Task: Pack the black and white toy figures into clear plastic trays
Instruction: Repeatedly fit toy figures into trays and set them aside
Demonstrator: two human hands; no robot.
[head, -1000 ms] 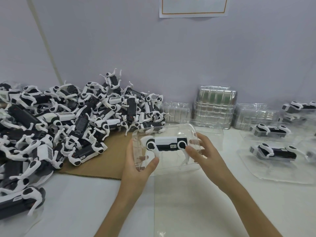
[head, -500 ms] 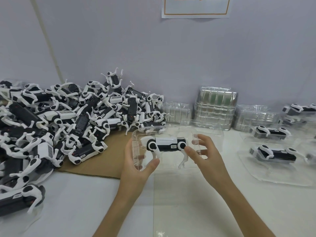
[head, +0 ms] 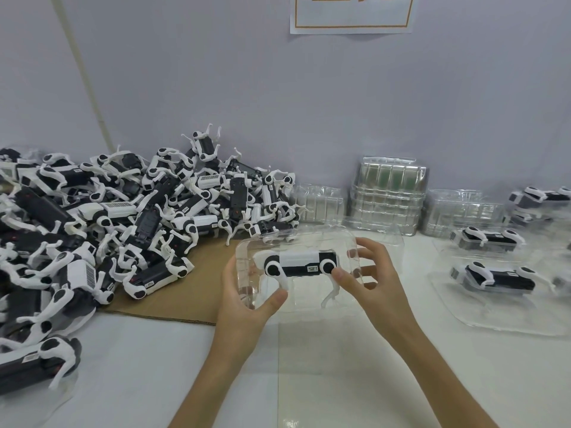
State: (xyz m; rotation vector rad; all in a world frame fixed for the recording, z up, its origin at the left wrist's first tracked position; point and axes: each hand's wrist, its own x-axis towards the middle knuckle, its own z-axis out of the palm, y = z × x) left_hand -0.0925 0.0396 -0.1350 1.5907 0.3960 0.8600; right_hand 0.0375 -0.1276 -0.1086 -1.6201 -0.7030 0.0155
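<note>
Both bare forearms reach in from bottom edge. Left hand grips clear plastic tray end, thumb in front; right hand pinches other end, fingers curled.

A white counter runs back to a plain grey-lilac wall. On the counter's left half a sheet of brown cardboard lies flat, its near edge slanting across the white top. High on the wall hangs a white paper sign with an orange frame, cut off at the top, and a pale cord slants down the wall at the left.
</note>
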